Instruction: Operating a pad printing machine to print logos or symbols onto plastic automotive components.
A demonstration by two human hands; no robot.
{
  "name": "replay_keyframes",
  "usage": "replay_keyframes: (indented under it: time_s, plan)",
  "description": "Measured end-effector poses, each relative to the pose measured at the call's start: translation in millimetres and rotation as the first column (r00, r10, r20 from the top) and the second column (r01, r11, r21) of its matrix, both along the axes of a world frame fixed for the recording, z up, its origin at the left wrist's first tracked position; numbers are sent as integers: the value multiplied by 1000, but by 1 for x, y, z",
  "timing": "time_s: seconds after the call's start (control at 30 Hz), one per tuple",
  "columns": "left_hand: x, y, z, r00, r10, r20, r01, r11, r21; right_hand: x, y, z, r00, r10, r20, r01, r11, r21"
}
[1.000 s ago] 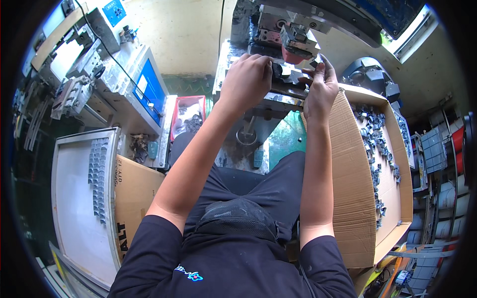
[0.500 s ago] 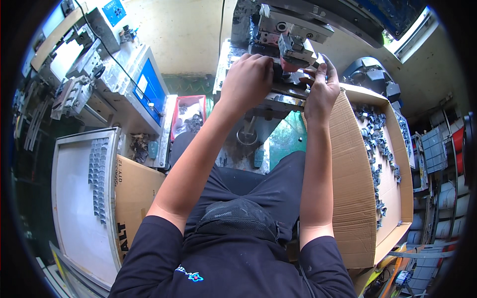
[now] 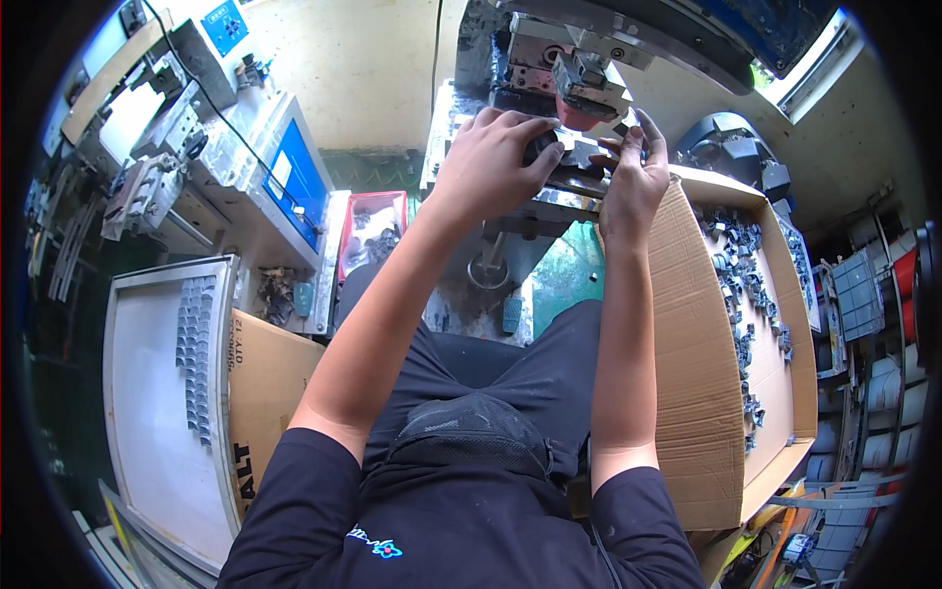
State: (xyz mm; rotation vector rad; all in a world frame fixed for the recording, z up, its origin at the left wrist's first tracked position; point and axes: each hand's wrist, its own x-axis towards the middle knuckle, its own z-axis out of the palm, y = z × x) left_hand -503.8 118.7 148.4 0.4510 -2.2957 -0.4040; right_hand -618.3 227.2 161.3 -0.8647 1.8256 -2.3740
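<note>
In front of me stands a pad-printing machine with a red rubber pad hanging below its metal head. My left hand is at the left of the pad, thumb and forefinger closed around a small dark part low over the machine's bed. To the right of the pad, my right hand is raised with its fingers curled. Between its fingertips is a small dark piece, whose shape is partly hidden. The fixture under the pad shows between my hands.
An open cardboard box at my right holds many small dark parts. On the left, a framed white tray carries rows of grey curved pieces. A red bin stands beside the machine, near a blue-panelled cabinet.
My left hand has turned so its thumb and the dark part show. The red pad and its head sit slightly higher and farther right. My right hand has barely moved.
</note>
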Motion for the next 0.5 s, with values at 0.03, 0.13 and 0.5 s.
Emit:
replay_keyframes:
  time_s: [0.03, 0.13, 0.5]
  plan:
    - [0, 0, 1, 1000, -1, 0, 1, 1000, -2, 0, 0, 0, 1000, 0, -5, 0, 1000, 1]
    - [1, 1, 3, 1000, -15, 25, 15, 1000, 19, -4, -2, -4, 1000, 13, -20, -14, 998, -62]
    - [2, -2, 1, 991, -50, -125, 64, 992, 111, -17, 8, -4, 976, 139, -166, -127, 988, 85]
